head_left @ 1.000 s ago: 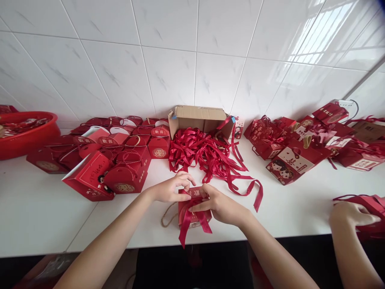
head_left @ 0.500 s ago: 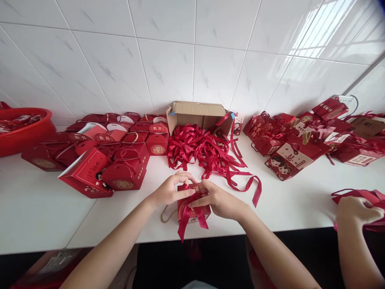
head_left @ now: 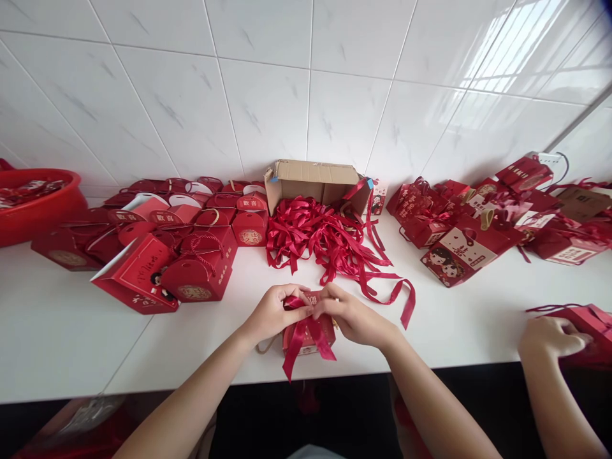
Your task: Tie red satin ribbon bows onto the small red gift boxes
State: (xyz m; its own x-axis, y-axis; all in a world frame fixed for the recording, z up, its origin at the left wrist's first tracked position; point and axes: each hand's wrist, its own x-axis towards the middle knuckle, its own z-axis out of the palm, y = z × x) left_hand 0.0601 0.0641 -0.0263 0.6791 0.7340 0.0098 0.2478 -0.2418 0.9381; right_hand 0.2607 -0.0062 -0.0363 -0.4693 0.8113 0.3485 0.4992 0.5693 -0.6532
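A small red gift box stands near the front edge of the white counter, with a red ribbon draped over it and its ends hanging down the front. My left hand and my right hand meet on top of the box, and both pinch the ribbon there with closed fingers. A tan cord handle of the box lies on the counter under my left wrist.
A cardboard box at the back spills a pile of red ribbons. Red gift boxes are heaped at left, more gift boxes at right, and a red basin sits far left. Another person's hand holds a red box at right.
My fingers have closed in on the ribbon on top of the box, pulling it together. The view has shifted slightly downward. The other person's hand has moved a little at right.
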